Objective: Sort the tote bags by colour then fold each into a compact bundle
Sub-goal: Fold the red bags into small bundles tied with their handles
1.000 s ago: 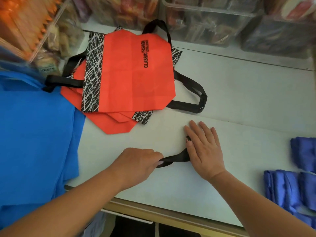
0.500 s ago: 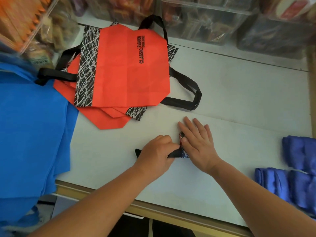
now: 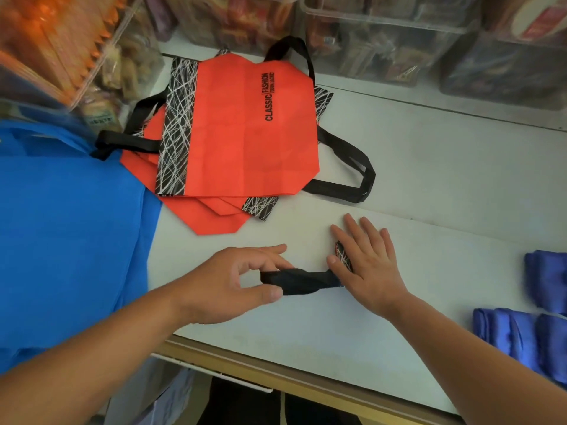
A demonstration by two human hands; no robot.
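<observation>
A small folded red tote bundle [image 3: 343, 256] lies on the white table [image 3: 429, 185], almost wholly hidden under my right hand [image 3: 366, 265], which presses flat on it. Its twisted black strap [image 3: 302, 280] runs left from the bundle. My left hand [image 3: 233, 280] pinches the strap's free end between thumb and fingers. Behind them lies a stack of flat red tote bags [image 3: 245, 136] with black scribble-pattern bands and black handles. Blue tote bags [image 3: 67, 240] lie flat at the left. Folded blue bundles [image 3: 521, 332] sit at the right edge.
Clear plastic bins [image 3: 383, 35] filled with packaged goods line the back of the table. More packets [image 3: 61, 47] are stacked at the upper left. The table's wooden front edge [image 3: 276, 378] runs below my forearms.
My left hand has drawn back to the left from beside the right hand, pulling the black strap out taut and twisted. The right hand stays pressed on the bundle.
</observation>
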